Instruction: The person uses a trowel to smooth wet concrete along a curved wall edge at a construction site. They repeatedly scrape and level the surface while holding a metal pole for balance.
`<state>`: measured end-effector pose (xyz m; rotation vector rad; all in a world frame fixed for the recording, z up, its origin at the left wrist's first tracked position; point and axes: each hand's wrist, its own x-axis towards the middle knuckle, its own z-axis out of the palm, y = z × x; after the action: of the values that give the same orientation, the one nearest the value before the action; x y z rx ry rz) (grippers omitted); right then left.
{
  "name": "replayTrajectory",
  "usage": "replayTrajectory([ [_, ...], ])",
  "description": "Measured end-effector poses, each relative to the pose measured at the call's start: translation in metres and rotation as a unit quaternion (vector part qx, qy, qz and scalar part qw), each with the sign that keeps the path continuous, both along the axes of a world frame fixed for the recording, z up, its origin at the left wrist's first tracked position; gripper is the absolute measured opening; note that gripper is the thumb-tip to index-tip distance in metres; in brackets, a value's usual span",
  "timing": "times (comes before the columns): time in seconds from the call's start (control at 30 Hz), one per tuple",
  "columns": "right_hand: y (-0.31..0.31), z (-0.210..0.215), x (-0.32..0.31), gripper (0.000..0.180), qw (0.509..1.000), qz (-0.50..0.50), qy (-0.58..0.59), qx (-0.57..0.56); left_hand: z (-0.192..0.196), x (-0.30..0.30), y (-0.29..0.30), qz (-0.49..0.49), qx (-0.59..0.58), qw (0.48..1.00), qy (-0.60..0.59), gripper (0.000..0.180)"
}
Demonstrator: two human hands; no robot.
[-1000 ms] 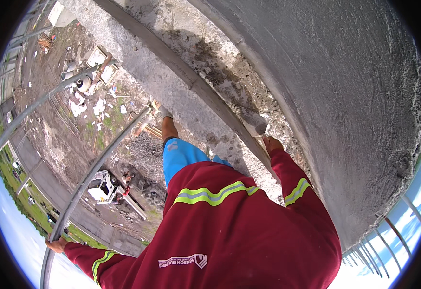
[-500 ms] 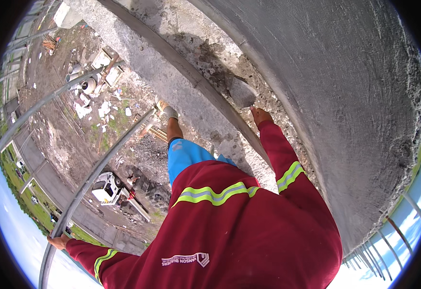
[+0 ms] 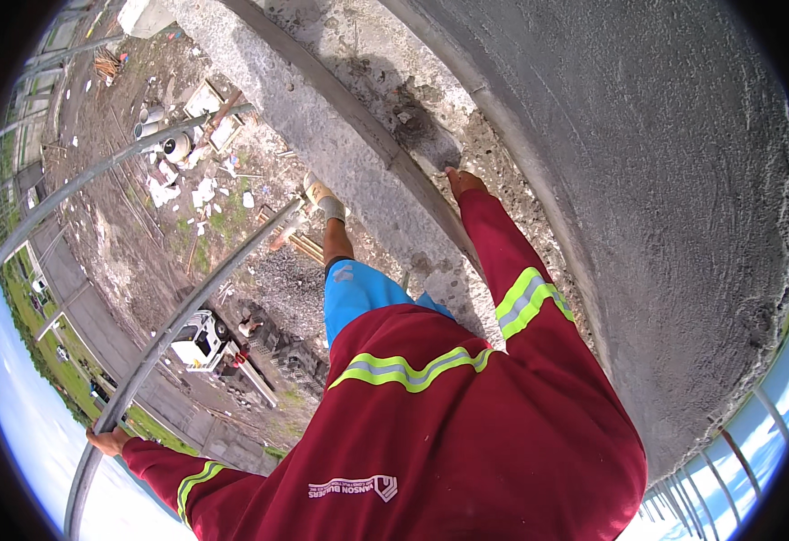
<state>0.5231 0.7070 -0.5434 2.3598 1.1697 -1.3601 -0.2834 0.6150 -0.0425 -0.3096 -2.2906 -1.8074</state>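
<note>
My left hand (image 3: 107,441) is wrapped round a long grey metal pipe (image 3: 146,365), out at the lower left. My right hand (image 3: 465,182) reaches forward, closed on what looks like a trowel (image 3: 436,150). The tool's flat grey blade lies low over a rough trough (image 3: 521,203) between a narrow concrete lip (image 3: 394,153) and a smooth plastered wall (image 3: 647,162). Dark, wet-looking mortar (image 3: 410,117) sits just beyond the blade. The handle is mostly hidden in my fingers.
A concrete ledge (image 3: 277,108) runs along the drop on my left, with my shod foot (image 3: 320,193) beside it. Further metal pipes (image 3: 96,180) span the open side. Far below are a white truck (image 3: 200,341), a mixer (image 3: 176,147) and scattered debris.
My right hand and the trowel have moved forward and a little left along the trough, and the blade looks more tilted. My left hand stays on the pipe. The view has shifted slightly.
</note>
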Motion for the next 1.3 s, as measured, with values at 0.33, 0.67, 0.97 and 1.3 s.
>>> replayTrajectory([
  [0.33,-0.039,0.046,0.034,0.055,0.976,0.037,-0.158,0.142,-0.003,-0.002,-0.005,0.015,-0.11,0.992,0.056,0.024],
  [0.67,-0.231,0.081,0.122,0.059,0.992,-0.066,-0.094,-0.06,-0.006,-0.016,-0.014,0.038,-0.234,0.966,0.104,0.022],
  [0.97,-0.099,0.016,0.104,0.059,0.999,-0.022,-0.041,0.018,-0.003,0.015,-0.006,0.04,-0.323,0.936,0.131,0.023],
  [1.3,-0.121,0.053,0.051,0.057,0.994,-0.062,-0.074,0.049,-0.005,-0.015,-0.023,0.093,-0.558,0.778,0.275,0.04],
])
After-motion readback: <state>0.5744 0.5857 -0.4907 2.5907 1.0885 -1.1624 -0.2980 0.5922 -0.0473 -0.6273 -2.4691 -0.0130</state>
